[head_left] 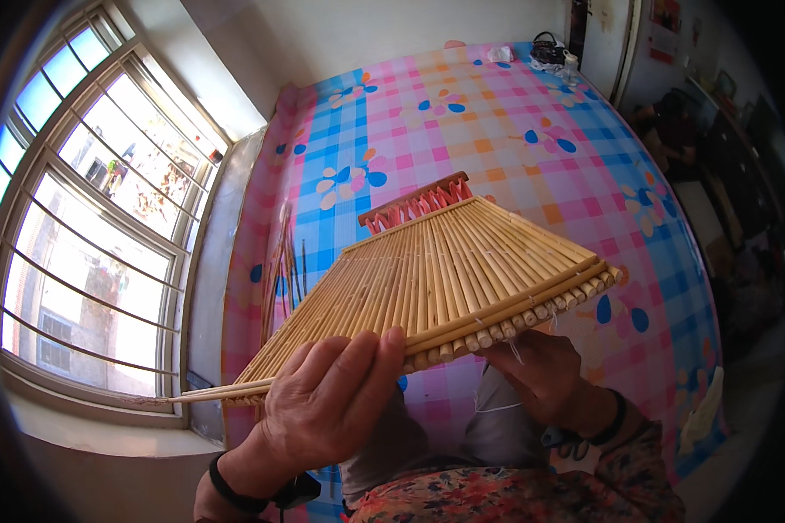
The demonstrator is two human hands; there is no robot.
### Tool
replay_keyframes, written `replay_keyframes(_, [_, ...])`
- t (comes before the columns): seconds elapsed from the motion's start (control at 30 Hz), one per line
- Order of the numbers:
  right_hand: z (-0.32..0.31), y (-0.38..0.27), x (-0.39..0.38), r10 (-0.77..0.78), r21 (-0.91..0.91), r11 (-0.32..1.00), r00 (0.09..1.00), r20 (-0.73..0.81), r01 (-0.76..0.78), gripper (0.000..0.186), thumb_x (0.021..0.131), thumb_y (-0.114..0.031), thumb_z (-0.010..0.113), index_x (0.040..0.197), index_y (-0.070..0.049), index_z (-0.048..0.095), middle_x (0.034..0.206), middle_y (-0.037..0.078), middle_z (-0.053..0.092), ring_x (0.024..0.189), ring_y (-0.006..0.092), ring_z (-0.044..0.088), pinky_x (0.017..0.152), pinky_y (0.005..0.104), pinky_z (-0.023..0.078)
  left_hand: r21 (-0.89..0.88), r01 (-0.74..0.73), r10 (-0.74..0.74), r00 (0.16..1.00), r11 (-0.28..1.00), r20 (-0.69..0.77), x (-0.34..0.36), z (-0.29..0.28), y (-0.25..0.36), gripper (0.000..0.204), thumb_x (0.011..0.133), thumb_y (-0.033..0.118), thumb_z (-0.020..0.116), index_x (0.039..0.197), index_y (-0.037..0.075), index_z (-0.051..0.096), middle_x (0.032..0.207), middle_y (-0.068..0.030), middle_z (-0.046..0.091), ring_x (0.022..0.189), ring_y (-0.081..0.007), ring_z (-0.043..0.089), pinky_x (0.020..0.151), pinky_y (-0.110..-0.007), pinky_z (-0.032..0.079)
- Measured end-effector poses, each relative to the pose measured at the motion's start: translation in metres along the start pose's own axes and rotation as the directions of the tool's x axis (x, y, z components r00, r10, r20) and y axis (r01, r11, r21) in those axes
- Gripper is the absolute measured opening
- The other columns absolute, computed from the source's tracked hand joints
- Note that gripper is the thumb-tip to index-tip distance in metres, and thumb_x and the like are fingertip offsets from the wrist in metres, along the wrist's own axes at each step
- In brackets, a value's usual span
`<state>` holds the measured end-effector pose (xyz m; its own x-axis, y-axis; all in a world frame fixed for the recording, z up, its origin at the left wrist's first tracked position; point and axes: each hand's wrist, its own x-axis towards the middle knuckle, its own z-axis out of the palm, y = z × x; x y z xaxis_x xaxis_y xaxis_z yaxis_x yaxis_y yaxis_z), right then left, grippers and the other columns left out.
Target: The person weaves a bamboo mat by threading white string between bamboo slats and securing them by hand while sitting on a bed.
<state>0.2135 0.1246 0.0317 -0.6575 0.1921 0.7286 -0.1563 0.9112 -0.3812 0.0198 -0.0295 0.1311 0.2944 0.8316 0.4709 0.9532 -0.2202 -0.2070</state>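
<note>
A fan-shaped panel of pale yellow plant stalks, sewn side by side, is held tilted before me. Along its near edge runs a crosswise strip of stalk, with the cut round ends showing below it. My left hand is closed on the near left edge, fingers over the top. From beside it, thin stalks stick out to the left. My right hand is curled under the near right edge; the panel hides its fingertips. White thread hangs in a loop beside that hand.
A checked, flowered pink and blue cover spreads around me. Past the panel's far edge is a brown bar with red zigzag cords. Thin sticks lie at the left, near a barred window. A black bag sits far back.
</note>
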Motion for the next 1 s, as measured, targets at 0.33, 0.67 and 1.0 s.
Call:
replay_keyframes(0.33, [0.007, 0.002, 0.007, -0.03, 0.045, 0.998, 0.999, -0.011, 0.031, 0.057, 0.074, -0.003, 0.055, 0.131, 0.0, 0.055, 0.076, 0.012, 0.056, 0.064, 0.0239, 0.059, 0.052, 0.0368, 0.05, -0.002, -0.015, 0.015, 1.0, 1.0, -0.01, -0.001, 0.001, -0.002, 0.037, 0.076, 0.004, 0.069, 0.111, -0.007, 0.062, 0.093, -0.0122, 0.061, 0.072, -0.0185, 0.06, 0.057, -0.029, 0.049])
replay_keyframes(0.67, [0.006, 0.002, 0.016, -0.036, 0.153, 0.988, 0.999, 0.007, 0.035, 0.051, 0.079, 0.001, 0.053, 0.13, -0.002, 0.055, 0.102, 0.023, 0.062, 0.07, 0.0295, 0.064, 0.058, 0.0383, 0.054, 0.015, -0.013, 0.013, 1.0, 1.0, -0.01, -0.003, -0.002, -0.004, 0.04, 0.074, 0.002, 0.068, 0.111, -0.008, 0.061, 0.094, -0.0122, 0.062, 0.072, -0.019, 0.06, 0.057, -0.029, 0.049])
replay_keyframes(1.0, [-0.003, -0.008, 0.026, 0.189, 0.115, 0.97, 0.965, 0.183, -0.212, 0.029, 0.084, 0.004, 0.061, 0.112, 0.0, 0.065, 0.103, 0.021, 0.065, 0.086, 0.0338, 0.068, 0.072, 0.0389, 0.055, 0.009, 0.043, -0.043, 0.999, 0.999, -0.004, -0.003, 0.007, -0.004, 0.041, 0.075, 0.006, 0.069, 0.114, -0.006, 0.061, 0.095, -0.0103, 0.059, 0.076, -0.0206, 0.059, 0.061, -0.032, 0.049])
